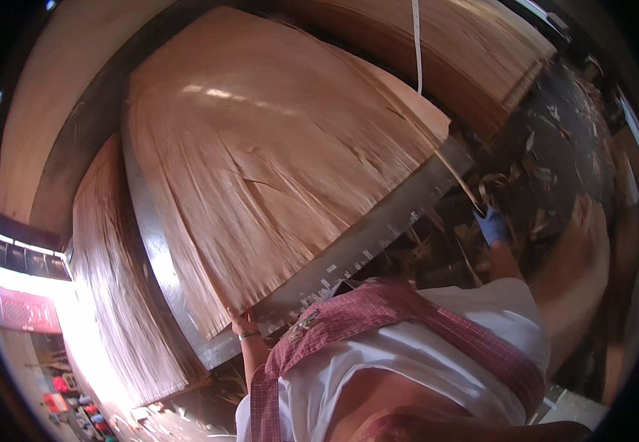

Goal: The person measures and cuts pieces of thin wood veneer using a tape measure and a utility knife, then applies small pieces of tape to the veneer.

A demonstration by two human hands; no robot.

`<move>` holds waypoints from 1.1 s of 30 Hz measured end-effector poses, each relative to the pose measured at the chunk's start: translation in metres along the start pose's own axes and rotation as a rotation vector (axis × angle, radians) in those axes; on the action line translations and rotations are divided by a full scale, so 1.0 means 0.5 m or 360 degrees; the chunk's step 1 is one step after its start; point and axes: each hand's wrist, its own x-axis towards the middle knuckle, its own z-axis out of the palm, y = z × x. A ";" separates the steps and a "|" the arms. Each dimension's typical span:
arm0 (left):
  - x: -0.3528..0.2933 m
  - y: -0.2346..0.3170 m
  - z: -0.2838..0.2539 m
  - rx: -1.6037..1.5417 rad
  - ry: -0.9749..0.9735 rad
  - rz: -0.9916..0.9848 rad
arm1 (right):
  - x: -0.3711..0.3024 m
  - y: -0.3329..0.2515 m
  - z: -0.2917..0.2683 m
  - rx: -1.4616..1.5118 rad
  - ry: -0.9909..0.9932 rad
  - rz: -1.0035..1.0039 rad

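Observation:
A large reddish-brown wood veneer sheet [260, 147] lies on a grey metal table [378, 228], its near edge split and wavy. At the sheet's near left corner, my left hand [244, 324] is closed on the edge; it looks bare, with a band at the wrist. Out to the right, my right hand [490, 225] wears a blue glove and is closed round the near end of a long thin veneer strip [456, 175]. That strip runs away from me along the sheet's right side, its far part lying over the sheet.
More veneer is stacked at the left [117, 280] and far right [437, 51]. Broken veneer scraps [540, 177] litter the floor on the right. A white cord [417, 48] hangs at the back. Small pale marks [327, 278] line the table's near edge.

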 end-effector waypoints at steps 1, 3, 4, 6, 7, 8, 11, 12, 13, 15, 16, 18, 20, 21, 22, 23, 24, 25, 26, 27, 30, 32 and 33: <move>-0.006 -0.013 0.013 0.0066 0.0014 -0.0047 | 0.006 0.021 0.009 0.0032 0.0024 -0.0004; -0.006 -0.020 0.022 0.0105 0.0013 -0.0012 | 0.017 0.033 0.064 0.0018 0.0125 -0.0094; -0.008 -0.020 0.019 0.0120 0.0027 0.0019 | 0.018 0.016 0.088 -0.0036 0.0198 -0.0184; -0.018 -0.008 0.017 0.0147 0.0173 0.0066 | 0.011 -0.070 0.099 0.0220 0.0006 -0.0192; -0.013 -0.002 0.022 0.0158 0.0205 0.0073 | 0.016 -0.098 0.112 0.0223 -0.0008 -0.0233; -0.010 -0.003 0.032 0.0172 0.0230 0.0074 | 0.018 -0.116 0.129 0.0220 -0.0017 -0.0268; -0.004 -0.001 0.039 0.0132 0.0193 0.0088 | 0.017 -0.199 0.176 0.0410 -0.0047 -0.0392; 0.001 0.003 0.021 0.0132 0.0159 0.0116 | 0.010 -0.231 0.189 0.0433 -0.0095 -0.0391; 0.003 0.006 0.010 0.0174 0.0275 0.0141 | 0.006 -0.273 0.185 0.0443 -0.0242 -0.0389; -0.001 -0.006 0.031 0.0152 0.0300 0.0093 | 0.008 -0.294 0.200 0.0445 -0.0357 -0.0371; -0.002 -0.007 0.033 0.0213 0.0268 0.0094 | 0.005 -0.313 0.208 0.0459 -0.0414 -0.0373; 0.008 0.009 0.021 0.0183 0.0236 0.0047 | -0.001 -0.358 0.223 0.0441 -0.0443 -0.0460; 0.000 0.009 0.031 0.0229 0.0283 0.0050 | -0.004 -0.379 0.252 0.0471 -0.0311 -0.0539; -0.006 0.010 0.034 0.0239 0.0358 0.0043 | -0.010 -0.396 0.256 0.0396 -0.0324 -0.0560; -0.014 0.010 0.038 0.0254 0.0427 0.0033 | -0.019 -0.411 0.255 0.0320 -0.0332 -0.0574; -0.026 0.008 0.040 0.0302 0.0432 0.0058 | -0.025 -0.420 0.253 0.0239 -0.0333 -0.0581; -0.034 0.005 0.049 0.0305 0.0433 0.0029 | -0.026 -0.411 0.263 0.0237 -0.0249 -0.0666; -0.042 0.002 0.059 0.0311 0.0429 -0.0003 | -0.027 -0.396 0.270 0.0234 -0.0162 -0.0744; -0.050 0.006 0.060 0.0314 0.0431 -0.0028 | -0.031 -0.382 0.278 0.0237 -0.0079 -0.0828; -0.055 0.015 0.044 0.0322 0.0443 -0.0128 | -0.040 -0.389 0.262 0.0215 -0.0093 -0.0859; -0.086 -0.001 0.039 0.0897 0.0394 0.0299 | -0.082 -0.399 0.181 0.0400 -0.0071 -0.0590; -0.116 -0.028 0.079 0.1479 0.0282 0.1090 | -0.108 -0.364 0.144 0.0501 0.0212 -0.0617; -0.127 -0.047 0.113 0.1205 -0.0036 0.0917 | -0.136 -0.342 0.131 0.0548 0.0183 -0.0349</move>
